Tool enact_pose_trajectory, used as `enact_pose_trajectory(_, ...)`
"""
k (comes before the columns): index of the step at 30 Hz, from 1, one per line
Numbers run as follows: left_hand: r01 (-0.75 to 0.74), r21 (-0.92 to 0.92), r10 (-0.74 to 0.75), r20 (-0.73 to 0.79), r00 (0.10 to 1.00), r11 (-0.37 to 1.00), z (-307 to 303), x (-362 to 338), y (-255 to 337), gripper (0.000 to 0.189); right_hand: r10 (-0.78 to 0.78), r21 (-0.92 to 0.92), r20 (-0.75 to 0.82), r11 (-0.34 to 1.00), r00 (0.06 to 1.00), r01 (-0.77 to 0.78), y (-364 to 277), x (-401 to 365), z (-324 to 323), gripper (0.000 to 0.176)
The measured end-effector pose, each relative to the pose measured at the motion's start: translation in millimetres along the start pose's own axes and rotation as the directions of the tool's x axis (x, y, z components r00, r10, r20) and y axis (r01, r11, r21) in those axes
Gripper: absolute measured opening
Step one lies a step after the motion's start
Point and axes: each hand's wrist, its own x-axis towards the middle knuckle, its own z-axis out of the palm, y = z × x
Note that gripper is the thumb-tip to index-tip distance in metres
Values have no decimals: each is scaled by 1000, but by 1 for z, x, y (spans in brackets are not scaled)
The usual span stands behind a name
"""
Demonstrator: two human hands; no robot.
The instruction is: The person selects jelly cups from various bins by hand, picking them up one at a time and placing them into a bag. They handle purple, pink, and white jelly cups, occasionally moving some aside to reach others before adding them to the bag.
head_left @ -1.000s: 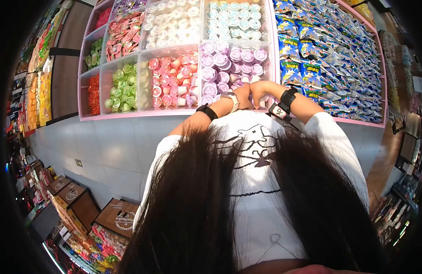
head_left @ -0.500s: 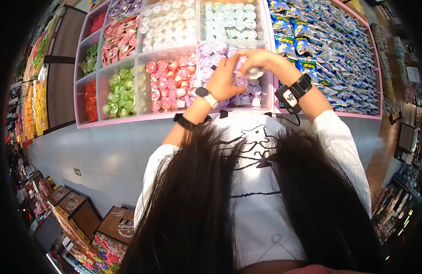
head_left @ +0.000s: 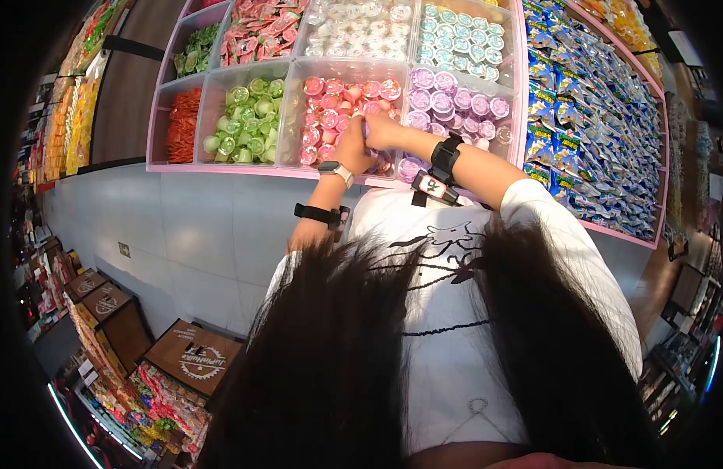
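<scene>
My left hand (head_left: 353,147) and my right hand (head_left: 383,132) are close together over the front right part of the bin of pink jelly cups (head_left: 329,117). The fingers of both hands are curled in toward each other. A little purple shows between them, but what they hold is too small and hidden to name. Purple jelly cups (head_left: 385,166) lie beside my left hand, near the bin's front wall. Just right of my hands is the bin of purple jelly cups (head_left: 441,102), below my right forearm at its front.
Green jelly cups (head_left: 248,125) and red packets (head_left: 184,125) fill bins to the left. White cups (head_left: 360,30) and pale blue cups (head_left: 461,41) stand behind. Blue snack bags (head_left: 588,133) lie right. A pink rim (head_left: 221,168) edges the display; cardboard boxes (head_left: 196,356) stand lower left.
Both hands have moved left, from over the purple jelly cups to the pink ones, and my right hand has come down beside the left. The view has shifted, showing the display farther right.
</scene>
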Motion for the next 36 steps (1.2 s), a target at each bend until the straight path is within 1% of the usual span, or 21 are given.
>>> enact_pose_trajectory(1, 65, -20, -64, 52, 997, 998, 0, 0, -1, 89, 47, 30, -28, 998, 998, -46, -2, -4, 4, 49)
enact_pose_trajectory(2, 132, -37, -127, 103, 987, 991, 1, 1, -1, 88, 6, -36, 11, 999, 1000, -6, -5, -4, 6, 49)
enact_pose_trajectory(4, 99, 5, -98, 119, 988, 995, -1, 0, 1, 84, -61, -164, 96, 983, 994, 76, -14, -11, 2, 47)
enact_pose_trajectory(5, 61, 68, -69, 124, 990, 996, -1, -1, 0, 84, 42, -273, 191, 962, 981, 12, -18, -15, 0, 45)
enact_pose_trajectory(8, 40, 197, -67, 128, 990, 980, 3, 0, -6, 82, -10, -322, 0, 947, 1000, 10, -14, -23, 12, 42)
enact_pose_trajectory(9, 49, 230, -80, 127, 989, 972, 4, 1, -7, 82, -92, -346, 13, 934, 996, 90, -11, -26, 9, 39)
enact_pose_trajectory(12, 75, 355, -137, 154, 978, 932, -2, 1, -6, 85, -271, -2, -65, 962, 960, 271, 2, -50, -23, 36)
enact_pose_trajectory(14, 114, 442, -217, 189, 958, 890, -14, 2, 16, 85, -344, 288, -246, 867, 906, 408, 37, -71, -54, 26)
enact_pose_trajectory(16, 109, 471, -232, 212, 949, 875, -20, 4, 20, 85, -275, 566, -170, 758, 946, 322, 96, -96, -82, 21)
enact_pose_trajectory(18, 75, 488, -217, 240, 946, 869, -21, 8, 17, 85, -83, 489, -73, 866, 994, 108, 153, -127, -103, 23)
enact_pose_trajectory(20, 119, 522, -269, 221, 937, 845, -23, 12, 24, 86, 111, 206, -149, 975, 983, -79, 184, -149, -98, 34)
enact_pose_trajectory(21, 124, 540, -274, 207, 939, 832, -25, 14, 30, 85, 87, 149, -159, 987, 983, -63, 191, -156, -89, 49)
enact_pose_trajectory(22, 131, 557, -281, 192, 940, 820, -26, 16, 36, 85, 37, 243, -136, 970, 990, -3, 191, -156, -79, 64)
enact_pose_trajectory(24, 111, 561, -238, 158, 958, 820, -23, 20, 41, 83, 12, 167, -37, 986, 999, -6, 179, -160, -66, 80)
enact_pose_trajectory(26, 56, 539, -142, 119, 983, 840, -18, 24, 40, 82, 133, -86, -30, 987, 991, -135, 166, -158, -50, 88)
enact_pose_trajectory(28, 20, 551, -79, 83, 993, 835, -15, 26, 66, 66, 202, -249, -29, 947, 979, -203, 166, -152, -38, 95)
enact_pose_trajectory(30, -20, 520, -34, 95, 995, 854, -8, 27, 88, 59, 224, -325, -11, 921, 974, -216, 168, -148, -33, 99)
enact_pose_trajectory(31, -113, 482, 100, 54, 994, 869, -1, 26, 91, 41, 227, -320, -9, 922, 974, -218, 163, -150, -35, 94)
enact_pose_trajectory(34, -272, 369, 237, 136, 962, 889, 14, 25, 110, 29, -73, -328, -64, 943, 995, 48, 170, -146, -31, 84)
enact_pose_trajectory(35, -328, 319, 307, 116, 945, 889, 22, 25, 111, 22, -140, -265, -72, 957, 988, 116, 172, -143, -29, 75)
enact_pose_trajectory(36, -329, 315, 299, 138, 944, 891, 27, 24, 114, 23, -173, -226, -35, 961, 984, 161, 171, -139, -29, 73)
